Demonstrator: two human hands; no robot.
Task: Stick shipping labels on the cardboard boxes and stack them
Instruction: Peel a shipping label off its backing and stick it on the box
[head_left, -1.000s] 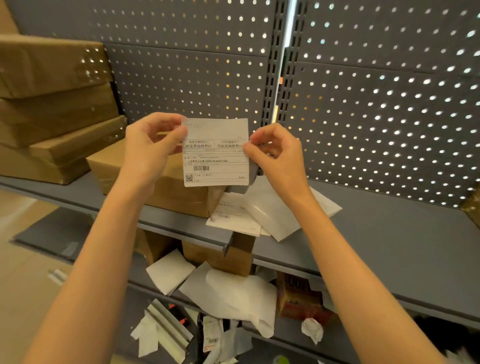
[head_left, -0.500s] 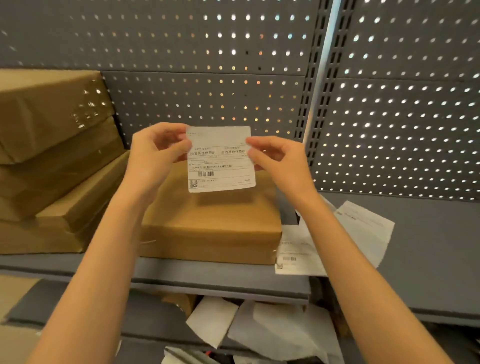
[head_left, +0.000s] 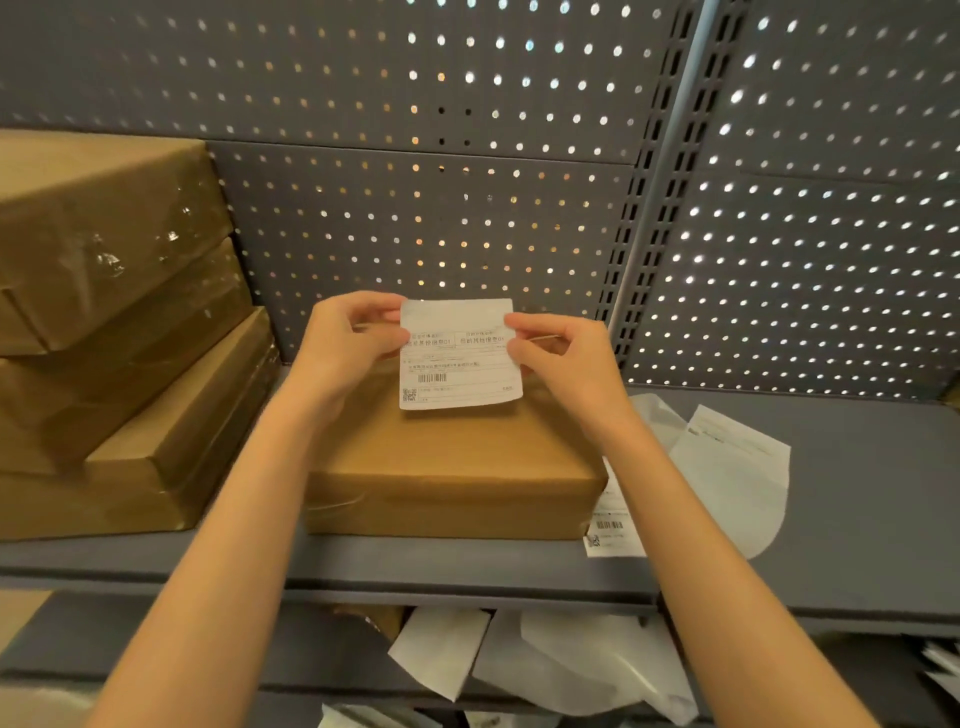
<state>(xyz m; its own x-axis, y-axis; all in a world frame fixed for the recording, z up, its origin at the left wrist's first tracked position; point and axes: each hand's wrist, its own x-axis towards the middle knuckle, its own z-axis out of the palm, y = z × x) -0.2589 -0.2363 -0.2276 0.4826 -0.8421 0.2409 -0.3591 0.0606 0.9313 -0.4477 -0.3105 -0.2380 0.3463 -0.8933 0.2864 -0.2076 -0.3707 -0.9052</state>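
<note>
stack (head_left: 104, 332): wrapped boxes piled far left on shelf (head_left: 467, 566)
left hand (head_left: 349, 347): pinching label's left edge
label (head_left: 458, 354): printed side facing camera, over box (head_left: 452, 467), centre shelf
right hand (head_left: 563, 358): pinching right edge
papers (head_left: 727, 467): lying right of box

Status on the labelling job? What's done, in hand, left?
Done: several boxes already sit stacked at the left of the shelf; whether they carry labels cannot be seen. In hand: the left hand and right hand pinch a label by its side edges over the single box. Left: stick it down, then stack that box.
</note>
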